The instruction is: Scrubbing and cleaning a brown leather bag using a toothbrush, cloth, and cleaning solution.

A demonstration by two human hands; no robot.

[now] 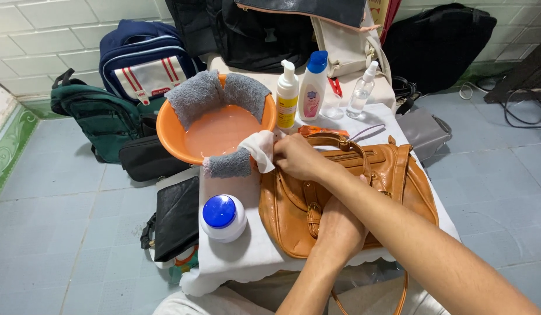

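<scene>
Tan leather handbag (346, 198) under both hands, right hand (297, 157) gripping white cloth (260, 149).

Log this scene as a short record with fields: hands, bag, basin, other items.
right hand: grips a white cloth at the basin's rim
left hand: pressed flat on the bag's front
bag: tan leather handbag lying on the white table
basin: orange, holds cloudy water, grey towels draped over its rim
other items: blue-lidded white jar, pump bottle, blue-capped bottle, clear spray bottle
</scene>
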